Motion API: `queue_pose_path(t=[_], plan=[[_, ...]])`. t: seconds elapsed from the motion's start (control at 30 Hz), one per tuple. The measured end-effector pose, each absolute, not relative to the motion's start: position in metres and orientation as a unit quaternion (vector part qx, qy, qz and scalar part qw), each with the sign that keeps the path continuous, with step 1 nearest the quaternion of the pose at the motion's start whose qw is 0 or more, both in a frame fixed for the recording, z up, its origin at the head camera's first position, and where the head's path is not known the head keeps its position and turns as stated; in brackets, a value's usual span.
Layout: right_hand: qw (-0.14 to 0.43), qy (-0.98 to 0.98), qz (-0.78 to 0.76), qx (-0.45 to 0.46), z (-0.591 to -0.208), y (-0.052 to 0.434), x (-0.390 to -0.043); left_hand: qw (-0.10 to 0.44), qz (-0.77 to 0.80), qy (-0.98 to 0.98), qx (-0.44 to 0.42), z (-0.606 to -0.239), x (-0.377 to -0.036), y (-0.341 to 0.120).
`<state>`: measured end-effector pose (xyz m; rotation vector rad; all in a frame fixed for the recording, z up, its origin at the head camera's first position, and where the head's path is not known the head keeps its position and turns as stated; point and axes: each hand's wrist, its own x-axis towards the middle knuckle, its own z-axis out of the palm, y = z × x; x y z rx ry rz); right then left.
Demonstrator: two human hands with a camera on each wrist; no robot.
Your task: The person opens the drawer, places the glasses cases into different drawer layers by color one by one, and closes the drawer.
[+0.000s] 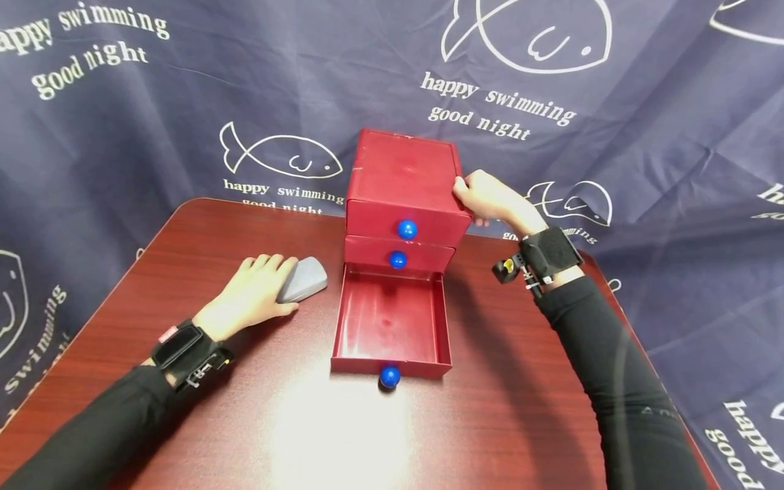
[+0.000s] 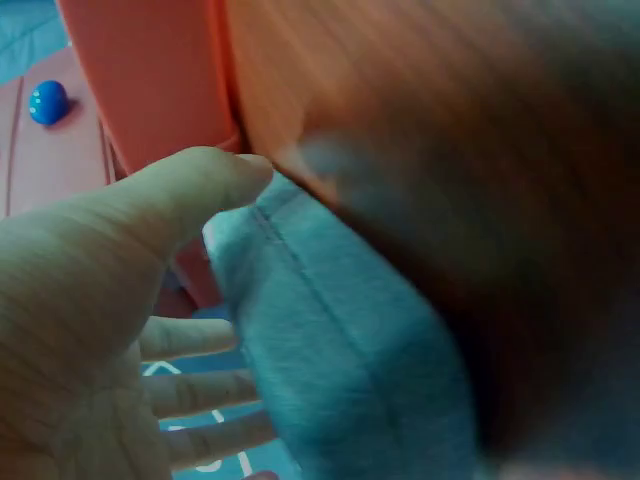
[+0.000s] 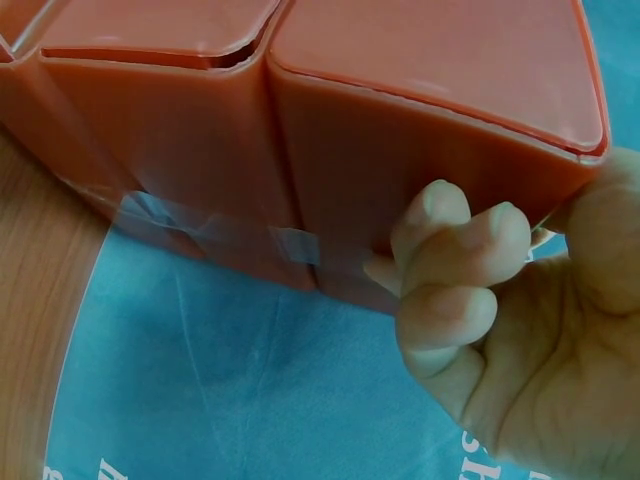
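A red three-drawer unit (image 1: pixel 404 170) with blue round knobs stands at the back of the table. Its bottom drawer (image 1: pixel 388 320) is pulled out and has nothing in it; the two upper drawers are in. My right hand (image 1: pixel 493 201) grips the unit's upper right edge, the fingers (image 3: pixel 465 240) curled against its side wall. To the left of the unit, my left hand (image 1: pixel 254 292) holds a grey glasses case (image 1: pixel 304 279) at the tabletop. The left wrist view shows the case (image 2: pixel 340 340) between thumb and fingers, with a seam along it.
The brown wooden table (image 1: pixel 508 422) reaches back to a dark blue curtain (image 1: pixel 294 82) printed with white fish and lettering. Clear tape (image 3: pixel 220 225) runs across the drawer unit's side. A bright reflection lies on the tabletop at the front.
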<state>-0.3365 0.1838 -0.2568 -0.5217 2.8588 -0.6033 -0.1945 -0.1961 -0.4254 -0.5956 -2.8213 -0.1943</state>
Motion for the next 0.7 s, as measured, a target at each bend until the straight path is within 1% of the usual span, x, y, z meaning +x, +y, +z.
queue_pose_path(t=[0.17, 0.43, 0.7], plan=[[0.086, 0.960, -0.201, -0.175, -0.2564, 0.1839, -0.3366, 0.104, -0.067, -0.975, -0.186, -0.4295, -0.1935, -0.1990], [0.088, 0.960, -0.201, -0.176, -0.2567, 0.1848, -0.3362, 0.039, -0.098, -0.982, -0.160, -0.4312, -0.1935, -0.2021], [0.084, 0.960, -0.203, -0.175, -0.2572, 0.1839, -0.3355, 0.048, -0.103, -0.980, -0.165, -0.4306, -0.1950, -0.2027]])
